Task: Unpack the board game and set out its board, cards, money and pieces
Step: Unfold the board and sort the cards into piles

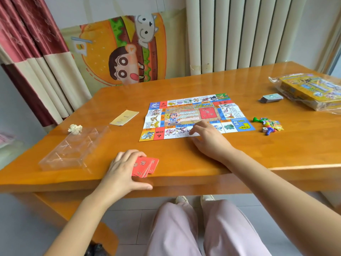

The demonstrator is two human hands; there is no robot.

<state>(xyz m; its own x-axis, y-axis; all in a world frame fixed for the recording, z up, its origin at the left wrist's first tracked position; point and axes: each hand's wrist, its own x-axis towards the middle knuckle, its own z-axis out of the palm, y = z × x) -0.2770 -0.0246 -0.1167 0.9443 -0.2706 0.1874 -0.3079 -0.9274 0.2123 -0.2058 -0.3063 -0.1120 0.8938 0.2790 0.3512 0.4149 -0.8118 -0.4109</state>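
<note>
on the wooden table [239, 150] the paper game board [191, 115] lies unfolded in the middle, the right hand [208, 137] rests relaxed fingers on its near edge, the left hand [121, 170] grips a stack of red cards [147, 166] by the table's front edge, and small coloured pieces [269, 124] lie just right of the board.

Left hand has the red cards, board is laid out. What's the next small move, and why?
Probably carry the red card stack from the left hand to the red rectangles in the middle of the board: they match the cards' colour and seem uncovered, while the right hand rests on the board's near edge.
</note>
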